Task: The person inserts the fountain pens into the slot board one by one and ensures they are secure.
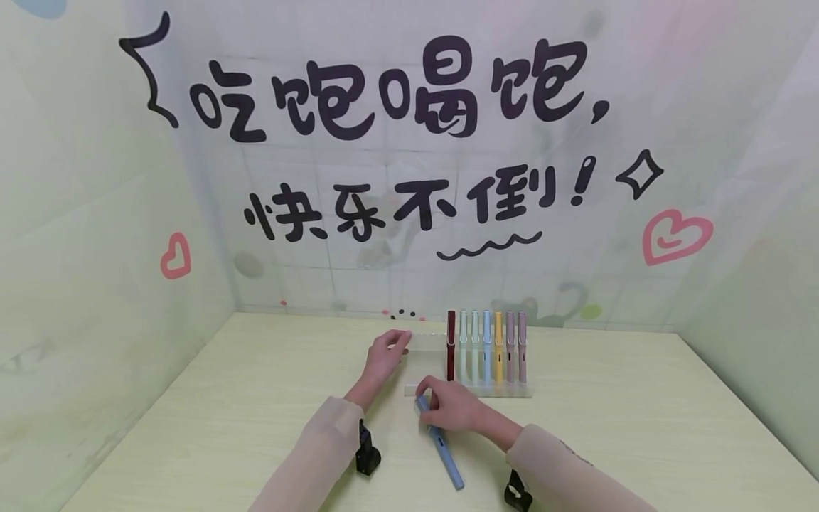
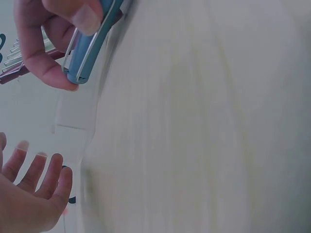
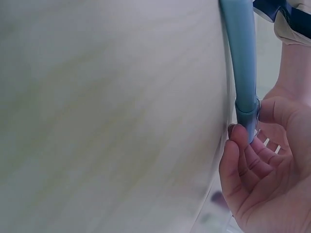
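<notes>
My right hand (image 1: pixel 456 407) pinches a blue fountain pen (image 1: pixel 446 454) near its capped end, in front of a clear pen rack (image 1: pixel 508 392). The pen slants down toward the front; whether its lower end touches the table is hard to tell. In the left wrist view the wire clip on the pen's cap (image 2: pixel 86 60) shows between the fingers. My left hand (image 1: pixel 385 355) holds the rack's left end at the back bar, thumb and forefinger at its edge. Its other fingers (image 2: pixel 51 177) are loosely bent. Several pens stand in the rack, the dark red pen (image 1: pixel 451 348) leftmost.
Beside the dark red pen are pale green, light blue, yellow pen (image 1: pixel 499 348) and purple pens, filling the rack's right part. The rack stands on a pale wooden table (image 1: pixel 627 412) before a printed cloth backdrop (image 1: pixel 384 284). Black wrist mounts (image 1: pixel 367 451) hang below both sleeves.
</notes>
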A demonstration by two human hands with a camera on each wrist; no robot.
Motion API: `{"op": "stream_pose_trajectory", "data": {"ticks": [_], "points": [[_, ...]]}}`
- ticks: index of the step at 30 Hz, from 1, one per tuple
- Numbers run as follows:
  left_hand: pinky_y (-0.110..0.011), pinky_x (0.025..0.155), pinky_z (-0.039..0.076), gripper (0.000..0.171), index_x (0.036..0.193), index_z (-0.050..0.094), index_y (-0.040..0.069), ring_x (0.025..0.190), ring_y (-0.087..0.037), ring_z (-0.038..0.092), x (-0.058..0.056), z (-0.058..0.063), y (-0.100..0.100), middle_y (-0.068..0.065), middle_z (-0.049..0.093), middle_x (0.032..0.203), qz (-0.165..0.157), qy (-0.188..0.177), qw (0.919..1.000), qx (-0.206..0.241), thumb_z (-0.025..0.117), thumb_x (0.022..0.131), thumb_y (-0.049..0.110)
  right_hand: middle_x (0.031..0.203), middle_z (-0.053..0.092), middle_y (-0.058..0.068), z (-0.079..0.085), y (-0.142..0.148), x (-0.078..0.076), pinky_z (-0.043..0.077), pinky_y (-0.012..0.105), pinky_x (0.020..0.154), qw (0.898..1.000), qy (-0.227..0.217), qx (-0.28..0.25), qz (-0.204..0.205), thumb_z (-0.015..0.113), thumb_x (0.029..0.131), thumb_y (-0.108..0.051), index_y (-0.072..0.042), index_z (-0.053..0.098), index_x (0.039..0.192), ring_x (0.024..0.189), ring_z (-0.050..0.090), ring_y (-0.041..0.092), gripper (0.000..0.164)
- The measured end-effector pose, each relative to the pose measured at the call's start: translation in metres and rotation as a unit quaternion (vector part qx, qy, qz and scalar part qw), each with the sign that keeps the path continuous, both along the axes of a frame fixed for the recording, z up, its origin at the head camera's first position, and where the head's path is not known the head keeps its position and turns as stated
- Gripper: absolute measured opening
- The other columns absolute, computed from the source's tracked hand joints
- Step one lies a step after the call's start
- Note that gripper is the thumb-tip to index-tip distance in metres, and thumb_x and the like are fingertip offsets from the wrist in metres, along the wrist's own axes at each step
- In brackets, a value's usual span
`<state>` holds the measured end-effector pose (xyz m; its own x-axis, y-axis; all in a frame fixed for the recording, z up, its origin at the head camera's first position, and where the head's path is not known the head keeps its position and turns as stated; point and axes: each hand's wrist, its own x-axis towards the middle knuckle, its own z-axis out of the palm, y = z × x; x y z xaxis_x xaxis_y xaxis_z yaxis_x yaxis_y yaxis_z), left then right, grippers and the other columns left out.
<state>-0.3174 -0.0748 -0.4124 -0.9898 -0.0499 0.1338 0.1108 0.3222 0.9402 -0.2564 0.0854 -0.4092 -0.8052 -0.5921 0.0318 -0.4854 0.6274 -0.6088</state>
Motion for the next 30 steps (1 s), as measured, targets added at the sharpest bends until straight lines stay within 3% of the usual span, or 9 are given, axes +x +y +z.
{"op": "stream_pose_trajectory", "data": {"ticks": [17, 30], "points": [[-0.031, 0.070, 0.047, 0.039, 0.106, 0.059, 0.003, 0.087, -0.024, 0.060, -0.002, -0.001, -0.001, -0.012, 0.057, 0.103, -0.001, 0.004, 1.0000, -0.004, 0.048, 0.090, 0.037, 0.067, 0.054, -0.001, 0.005, 0.004, -0.007, 0.043, 0.024, 0.048, 0.993, -0.034, -0.110, 0.006, 0.059, 0.081, -0.006, -0.005, 0.049, 0.110, 0.052, 0.049, 0.010, 0.030], [-0.031, 0.070, 0.047, 0.033, 0.106, 0.059, 0.003, 0.087, -0.024, 0.059, -0.002, -0.002, 0.000, -0.011, 0.057, 0.102, 0.001, -0.005, 1.0000, -0.001, 0.049, 0.091, 0.030, 0.073, 0.054, 0.003, 0.013, 0.009, -0.010, 0.045, 0.028, 0.048, 0.985, -0.045, -0.165, -0.015, 0.060, 0.082, -0.007, -0.003, 0.046, 0.114, 0.054, 0.052, 0.017, 0.035]]}}
